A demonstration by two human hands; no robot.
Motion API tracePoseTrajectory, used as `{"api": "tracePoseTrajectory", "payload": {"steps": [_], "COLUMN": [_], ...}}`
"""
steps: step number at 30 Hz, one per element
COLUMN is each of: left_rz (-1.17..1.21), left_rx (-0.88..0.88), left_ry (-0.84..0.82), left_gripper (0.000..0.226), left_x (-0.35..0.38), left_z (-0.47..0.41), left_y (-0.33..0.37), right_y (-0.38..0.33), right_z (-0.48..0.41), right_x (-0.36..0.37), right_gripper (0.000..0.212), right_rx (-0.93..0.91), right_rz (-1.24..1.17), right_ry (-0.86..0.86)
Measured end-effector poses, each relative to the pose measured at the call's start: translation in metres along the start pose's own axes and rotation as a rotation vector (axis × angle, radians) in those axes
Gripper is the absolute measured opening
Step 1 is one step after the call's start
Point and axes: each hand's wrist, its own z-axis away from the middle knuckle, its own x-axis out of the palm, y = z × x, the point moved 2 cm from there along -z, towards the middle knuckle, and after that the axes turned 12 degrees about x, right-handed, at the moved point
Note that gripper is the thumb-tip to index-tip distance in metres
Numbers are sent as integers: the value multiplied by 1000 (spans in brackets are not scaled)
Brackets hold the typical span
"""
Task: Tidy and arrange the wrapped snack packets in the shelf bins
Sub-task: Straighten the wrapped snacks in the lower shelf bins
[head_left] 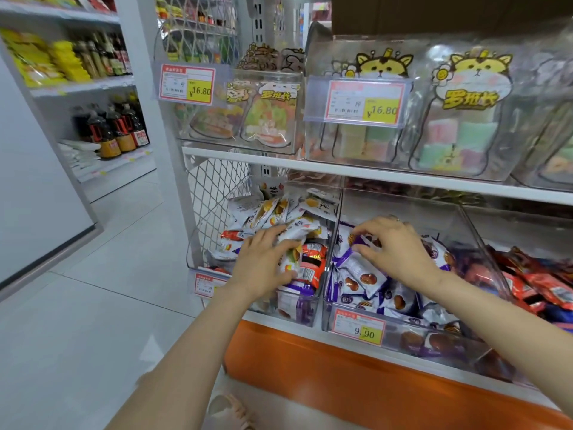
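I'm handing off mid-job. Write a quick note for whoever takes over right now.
Left hand: lies on white packets in the left bin; I cannot tell if it grips one.
Right hand: pinches a purple packet in the middle bin.
Done: the middle bin looks all purple; the right bin holds red packets.
Left: the left bin is mixed, with a red-orange packet and purple strays among the white; these probably need sorting out.

two hands [263, 262]; four price tags [187, 84]; three lower bins [310, 311], maybe more.
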Motion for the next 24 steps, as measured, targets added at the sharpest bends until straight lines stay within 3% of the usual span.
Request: {"api": "tracePoseTrajectory", "payload": {"steps": [3,7,11,17,24], "left_rz": [15,10,34,75,115], "left_rx": [-77,-154,-192,-200,-145], "left_ry": [149,142,173,168,219], "left_gripper": [48,48,45,42,28], "left_x": [-4,-4,-6,-6,-6], "left_z": [-1,-1,0,2,4], "left_y": [-11,-23,-31,-37,-35], "right_y": [-20,-44,-65,-87,-98], "right_z": [3,4,-5,-25,-29], "right_x": [1,7,21,50,54], "right_gripper": [27,25,37,64,69], "right_rx": [-105,-274,-373,-309,-219], "right_rz": [-56,-36,77,524,496], "right_ry": [21,-9,-165,-367,-440]}}
